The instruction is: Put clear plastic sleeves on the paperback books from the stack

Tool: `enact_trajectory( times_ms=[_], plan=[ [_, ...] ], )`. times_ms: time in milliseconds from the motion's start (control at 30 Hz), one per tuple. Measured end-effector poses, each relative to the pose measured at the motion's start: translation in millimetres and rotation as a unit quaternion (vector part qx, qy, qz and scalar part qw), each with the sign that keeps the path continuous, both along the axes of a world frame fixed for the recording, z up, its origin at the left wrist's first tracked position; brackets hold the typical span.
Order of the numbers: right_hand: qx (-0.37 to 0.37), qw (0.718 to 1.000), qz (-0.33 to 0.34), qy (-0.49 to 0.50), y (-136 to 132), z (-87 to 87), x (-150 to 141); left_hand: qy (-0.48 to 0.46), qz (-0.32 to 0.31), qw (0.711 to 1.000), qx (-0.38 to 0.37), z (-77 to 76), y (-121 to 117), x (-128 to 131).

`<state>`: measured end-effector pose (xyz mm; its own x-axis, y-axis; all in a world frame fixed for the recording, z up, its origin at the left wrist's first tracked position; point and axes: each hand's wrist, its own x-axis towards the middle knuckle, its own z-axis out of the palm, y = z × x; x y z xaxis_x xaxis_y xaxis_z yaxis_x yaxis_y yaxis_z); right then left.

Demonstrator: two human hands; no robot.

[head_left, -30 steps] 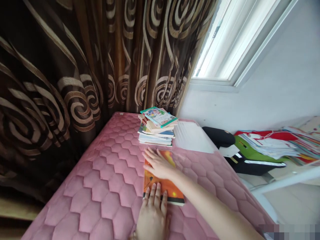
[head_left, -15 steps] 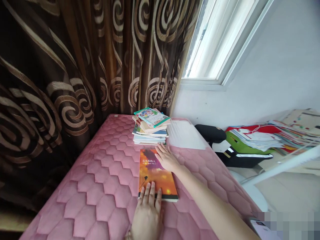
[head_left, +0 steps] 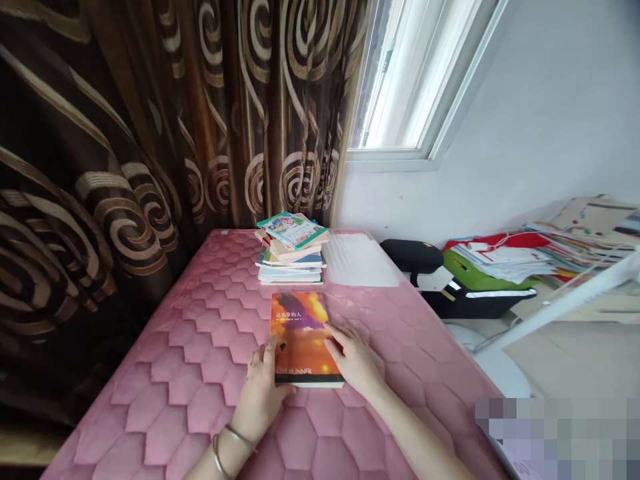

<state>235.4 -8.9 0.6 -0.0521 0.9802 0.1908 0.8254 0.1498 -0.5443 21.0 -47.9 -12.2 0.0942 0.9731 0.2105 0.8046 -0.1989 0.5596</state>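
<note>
An orange and purple paperback book point(head_left: 300, 333) lies face up on the pink quilted mattress point(head_left: 200, 373). My left hand point(head_left: 263, 377) is closed around its near left corner, fingers along the left side and thumb by the bottom edge. Two metal bangles point(head_left: 230, 447) circle that wrist. At the right side of the cover, my right hand point(head_left: 355, 357) touches the edge with fingers apart. Beyond the book stands an uneven stack of books point(head_left: 293, 257), topped by a green-bordered one.
A translucent white sheet point(head_left: 360, 260) lies right of the stack. A patterned brown curtain point(head_left: 150, 133) hangs along the left and back. Off the mattress to the right are a green and black bag point(head_left: 480, 287), piled papers point(head_left: 505, 257) and a white bar point(head_left: 565, 307).
My right hand has slid from the top of the cover down to its right edge. My left hand has shifted from lying on the lower cover to the left corner. The view has swung right.
</note>
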Motion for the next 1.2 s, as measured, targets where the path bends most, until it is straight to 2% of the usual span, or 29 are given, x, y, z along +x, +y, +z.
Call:
enact_trajectory(
  times_ms=[200,367,533,633,733,833,933,1033,1200],
  plan=[
    [-0.01,0.999,-0.015,0.048,20.1,2.8,-7.3,-0.015,-0.027,0.999,-0.027,14.6,28.5,-4.6],
    [0.002,0.993,-0.011,0.116,22.7,-3.2,-4.3,-0.111,-0.046,0.992,-0.029,15.2,35.5,-20.5],
    [-0.108,0.969,0.019,0.22,17.1,3.1,16.4,-0.234,-0.08,0.962,-0.112,12.6,36.1,-35.8],
    [-0.164,0.957,0.086,0.221,3.5,11.1,24.8,-0.228,-0.079,0.965,-0.106,14.0,34.8,-38.2],
    [-0.126,0.974,0.135,0.132,-12.3,11.2,21.9,-0.203,-0.074,0.972,-0.088,16.6,33.7,-37.4],
    [-0.069,0.99,0.103,0.07,-19.6,1.0,13.8,-0.215,-0.069,0.969,-0.1,17.7,33.8,-36.2],
    [-0.026,0.994,0.086,0.055,-18.2,-8.4,10.5,-0.241,-0.068,0.962,-0.109,16.8,34.2,-35.0],
    [0.019,0.995,0.082,0.049,-15.4,-9.9,13.2,-0.257,-0.076,0.958,-0.107,15.1,34.0,-34.4],
    [0.033,0.994,0.092,0.04,-15.7,-8.7,19.2,-0.204,-0.085,0.972,-0.08,12.3,34.9,-36.6]
  ],
)
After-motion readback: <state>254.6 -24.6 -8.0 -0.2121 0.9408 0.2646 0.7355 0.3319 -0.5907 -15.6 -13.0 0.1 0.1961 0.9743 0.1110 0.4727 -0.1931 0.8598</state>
